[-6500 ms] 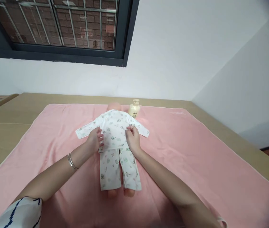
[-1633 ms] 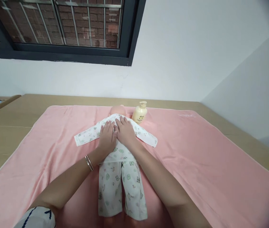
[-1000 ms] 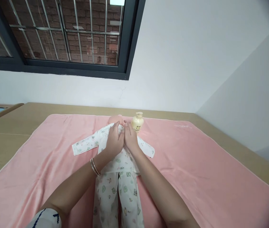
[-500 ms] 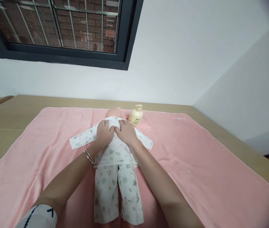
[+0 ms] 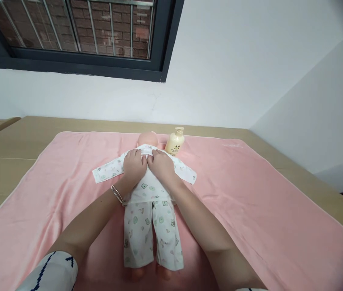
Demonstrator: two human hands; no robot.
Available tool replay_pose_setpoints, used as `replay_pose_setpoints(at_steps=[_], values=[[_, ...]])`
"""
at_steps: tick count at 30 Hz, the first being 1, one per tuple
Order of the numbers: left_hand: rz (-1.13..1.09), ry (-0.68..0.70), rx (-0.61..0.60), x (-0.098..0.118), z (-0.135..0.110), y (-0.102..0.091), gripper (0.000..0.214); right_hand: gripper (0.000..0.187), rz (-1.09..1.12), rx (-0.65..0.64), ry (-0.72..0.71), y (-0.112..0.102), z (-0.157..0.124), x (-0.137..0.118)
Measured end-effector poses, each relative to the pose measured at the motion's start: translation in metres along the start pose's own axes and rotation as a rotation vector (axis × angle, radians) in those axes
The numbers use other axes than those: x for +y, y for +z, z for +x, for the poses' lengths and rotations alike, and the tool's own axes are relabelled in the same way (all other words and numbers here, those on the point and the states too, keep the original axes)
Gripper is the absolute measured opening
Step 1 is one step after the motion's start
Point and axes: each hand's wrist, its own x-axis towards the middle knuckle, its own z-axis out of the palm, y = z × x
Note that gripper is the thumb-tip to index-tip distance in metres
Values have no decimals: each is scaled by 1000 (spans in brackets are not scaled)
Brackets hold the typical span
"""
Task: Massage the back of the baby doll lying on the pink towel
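A baby doll point(image 5: 147, 138) lies stretched out on a pink blanket, its head toward the wall and its face not showing. It wears a white printed pajama top point(image 5: 147, 190) and matching pants point(image 5: 138, 234); its feet stick out below the cuffs. My left hand point(image 5: 134, 165) and my right hand point(image 5: 161, 166) rest side by side on the upper part of the top, just below the collar. Both have bent fingers closed on the cloth, with the thumbs close together. Sleeves of the top spread out to either side.
A cream pump bottle point(image 5: 174, 142) stands beside the doll's head on the right. The pink blanket point(image 5: 244, 202) covers much of the wooden surface point(image 5: 10, 141). Behind are a white wall point(image 5: 214, 72) and a dark-framed window point(image 5: 156, 68).
My fingers were stretched flatter over the top; now they are curled in on the cloth near the collar. More of the doll's head and feet shows, and the view has tilted slightly.
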Motion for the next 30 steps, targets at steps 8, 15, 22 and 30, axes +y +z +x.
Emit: replay_pose_setpoints(at_steps=[8, 15, 22, 30], values=[[-55, 156, -65, -17, 9, 13, 39, 48, 22, -62, -155, 10, 16, 25], [21, 173, 102, -11, 2, 11, 27, 37, -105, 34, -26, 6, 2, 3], [39, 64, -79, -18, 10, 17, 44, 60, 73, -161, -108, 14, 21, 30], [113, 120, -22, 1, 3, 3, 31, 37, -82, -49, -88, 0, 7, 9]])
